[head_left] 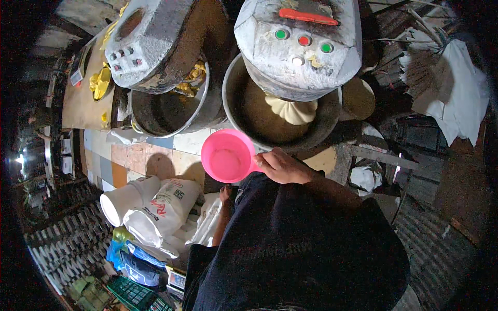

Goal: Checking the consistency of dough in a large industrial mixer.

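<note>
My right hand (276,165) grips the handle of a pink plastic dipper (226,154), whose round cup looks empty, just in front of the right-hand metal mixing bowl (233,103). A pale, fluted mass (290,109) shows in that bowl, beneath a worn mixer head (298,57) with coloured buttons. My left hand (224,194) hangs low beside my dark clothing, near white sacks; its fingers are small and dim, so what they hold is unclear.
Left stand a second mixer (142,46) over a metal bowl (202,109) and a board (78,114) with yellow scraps. Below lie a tiled floor (129,155), white buckets (112,207), sacks (161,207) and a green crate (135,294). A wooden rail (384,158) is at the right.
</note>
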Demonstrator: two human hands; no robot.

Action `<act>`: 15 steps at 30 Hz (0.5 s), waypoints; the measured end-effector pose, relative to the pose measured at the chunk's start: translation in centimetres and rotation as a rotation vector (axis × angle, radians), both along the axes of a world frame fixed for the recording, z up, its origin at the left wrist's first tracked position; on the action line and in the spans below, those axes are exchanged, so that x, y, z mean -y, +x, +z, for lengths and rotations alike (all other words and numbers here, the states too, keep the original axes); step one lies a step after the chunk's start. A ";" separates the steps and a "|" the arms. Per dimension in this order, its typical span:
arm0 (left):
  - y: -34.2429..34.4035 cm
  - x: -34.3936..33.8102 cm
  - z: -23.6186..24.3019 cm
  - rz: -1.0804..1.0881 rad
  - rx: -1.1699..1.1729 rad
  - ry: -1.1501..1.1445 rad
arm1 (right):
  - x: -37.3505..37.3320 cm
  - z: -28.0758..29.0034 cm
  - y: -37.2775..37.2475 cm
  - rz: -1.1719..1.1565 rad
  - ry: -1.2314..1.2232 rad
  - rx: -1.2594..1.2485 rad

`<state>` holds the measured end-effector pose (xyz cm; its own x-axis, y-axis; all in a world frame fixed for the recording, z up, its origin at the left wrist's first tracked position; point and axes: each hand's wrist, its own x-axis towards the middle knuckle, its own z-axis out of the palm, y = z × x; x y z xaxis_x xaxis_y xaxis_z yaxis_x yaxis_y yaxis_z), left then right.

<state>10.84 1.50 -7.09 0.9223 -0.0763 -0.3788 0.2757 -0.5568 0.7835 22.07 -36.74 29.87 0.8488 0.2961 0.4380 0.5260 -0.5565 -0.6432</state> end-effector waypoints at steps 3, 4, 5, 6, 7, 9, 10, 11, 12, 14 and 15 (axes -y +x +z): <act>0.1 0.0 -0.4 -0.027 0.013 -0.005 | 0.1 -0.2 0.2 0.018 0.018 0.021; 0.0 0.0 -0.6 -0.040 0.016 -0.008 | 0.2 0.2 0.0 0.015 -0.037 0.075; -0.3 -0.5 -0.7 -0.051 0.028 -0.003 | 0.0 0.3 0.0 0.025 -0.081 0.134; -0.3 -0.9 -1.0 -0.092 0.049 -0.008 | 0.0 0.5 0.0 0.028 -0.077 0.140; -0.2 -1.3 -1.4 -0.144 0.075 -0.019 | -0.1 0.6 0.0 0.016 -0.025 0.060; 0.6 0.9 0.3 -0.111 0.163 0.164 | 0.0 -0.2 0.0 -0.021 0.005 -0.027; 1.2 1.9 1.3 -0.078 0.250 0.359 | 0.2 -0.8 0.1 -0.008 0.045 -0.151; 0.8 1.5 1.4 -0.049 0.231 0.350 | 0.1 -0.8 0.1 0.032 0.095 -0.269; 0.6 1.1 1.4 -0.042 0.162 0.241 | 0.1 -0.7 0.1 0.040 0.100 -0.268; 0.5 0.7 1.2 -0.021 0.067 0.113 | 0.2 -0.6 0.1 0.033 0.045 0.002; 0.4 0.6 1.1 -0.015 0.050 0.098 | 0.2 -0.8 0.1 0.033 0.044 0.003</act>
